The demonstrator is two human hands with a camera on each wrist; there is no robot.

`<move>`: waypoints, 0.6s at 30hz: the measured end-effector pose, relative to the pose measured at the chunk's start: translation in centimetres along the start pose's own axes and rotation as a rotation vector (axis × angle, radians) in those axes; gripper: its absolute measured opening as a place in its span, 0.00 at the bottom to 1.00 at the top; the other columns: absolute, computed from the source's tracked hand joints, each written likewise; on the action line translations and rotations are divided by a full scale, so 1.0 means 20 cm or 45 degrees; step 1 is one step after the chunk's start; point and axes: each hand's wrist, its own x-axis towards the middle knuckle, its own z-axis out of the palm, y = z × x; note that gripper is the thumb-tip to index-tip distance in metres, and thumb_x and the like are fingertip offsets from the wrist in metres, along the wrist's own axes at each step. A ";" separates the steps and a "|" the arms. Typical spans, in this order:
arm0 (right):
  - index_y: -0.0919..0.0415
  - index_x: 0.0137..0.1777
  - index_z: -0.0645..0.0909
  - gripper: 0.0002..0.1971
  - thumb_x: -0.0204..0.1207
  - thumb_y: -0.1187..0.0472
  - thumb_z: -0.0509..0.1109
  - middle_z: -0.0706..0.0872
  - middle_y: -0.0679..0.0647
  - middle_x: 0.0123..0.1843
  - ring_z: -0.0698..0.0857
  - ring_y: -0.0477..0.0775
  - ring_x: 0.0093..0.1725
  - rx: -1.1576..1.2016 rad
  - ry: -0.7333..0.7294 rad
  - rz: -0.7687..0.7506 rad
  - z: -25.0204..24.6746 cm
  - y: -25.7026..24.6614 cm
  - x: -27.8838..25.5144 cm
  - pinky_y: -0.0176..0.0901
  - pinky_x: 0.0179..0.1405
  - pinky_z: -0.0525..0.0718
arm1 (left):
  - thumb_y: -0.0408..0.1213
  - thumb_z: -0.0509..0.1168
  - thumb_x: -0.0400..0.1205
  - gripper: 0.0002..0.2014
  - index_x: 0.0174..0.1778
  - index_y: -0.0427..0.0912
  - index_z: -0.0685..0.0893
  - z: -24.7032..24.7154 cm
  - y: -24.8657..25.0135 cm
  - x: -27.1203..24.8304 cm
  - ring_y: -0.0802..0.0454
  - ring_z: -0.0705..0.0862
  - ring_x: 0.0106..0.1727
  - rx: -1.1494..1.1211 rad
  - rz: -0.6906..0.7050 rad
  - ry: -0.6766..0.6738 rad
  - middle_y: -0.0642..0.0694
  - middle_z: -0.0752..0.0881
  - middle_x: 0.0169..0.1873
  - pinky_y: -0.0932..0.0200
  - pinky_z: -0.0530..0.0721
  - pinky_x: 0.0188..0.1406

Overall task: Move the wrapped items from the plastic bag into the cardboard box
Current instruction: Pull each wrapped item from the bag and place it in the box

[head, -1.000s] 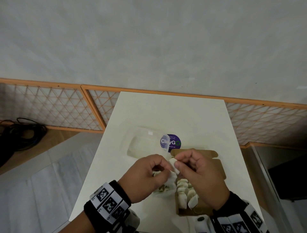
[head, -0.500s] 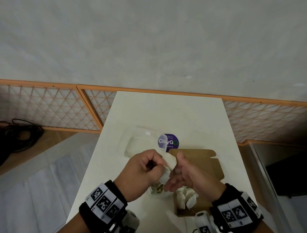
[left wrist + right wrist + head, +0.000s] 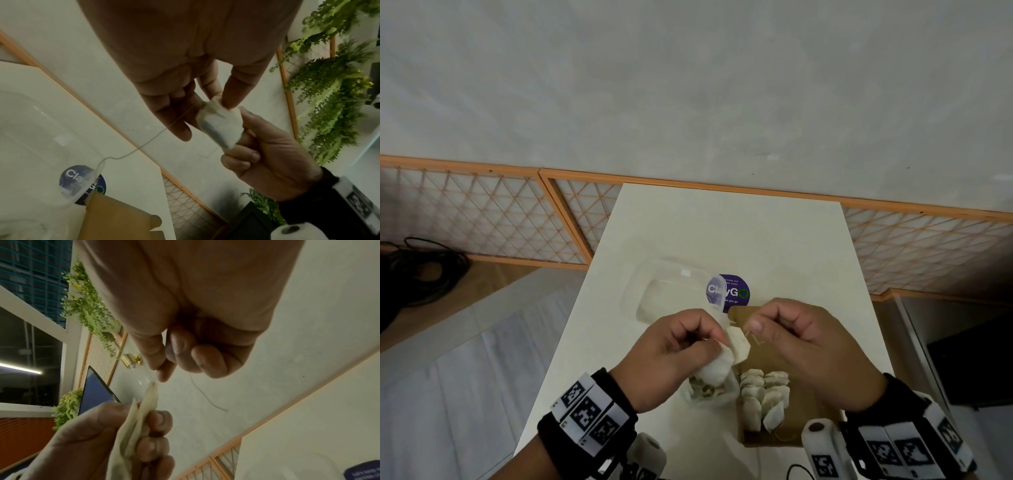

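Pinching a white wrapped item (image 3: 736, 342) in our left hand (image 3: 674, 356), we hold it above the desk (image 3: 722, 233), over the gap between plastic bag (image 3: 709, 394) and cardboard box (image 3: 808, 425). Our right hand (image 3: 804, 346), at its 3 o'clock, has its fingers curled, thumb and forefinger nipping the item's thread (image 3: 205, 395). More wrapped items (image 3: 763, 394) lie in the box at 6 o'clock.

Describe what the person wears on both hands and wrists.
The left hand and right hand are bare, without gloves. Each wrist has a black cuff wrapped by a white band printed with square black-and-white code markers. Below each wrist sits a white cylindrical camera housing, and a thin black cable shows near the right one.
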 end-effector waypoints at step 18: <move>0.60 0.44 0.87 0.11 0.84 0.54 0.70 0.81 0.62 0.32 0.73 0.51 0.30 0.018 0.063 -0.089 0.02 -0.05 0.01 0.41 0.30 0.74 | 0.37 0.72 0.84 0.11 0.62 0.48 0.90 0.08 0.00 0.01 0.26 0.86 0.45 0.075 0.091 -0.007 0.31 0.88 0.41 0.33 0.86 0.50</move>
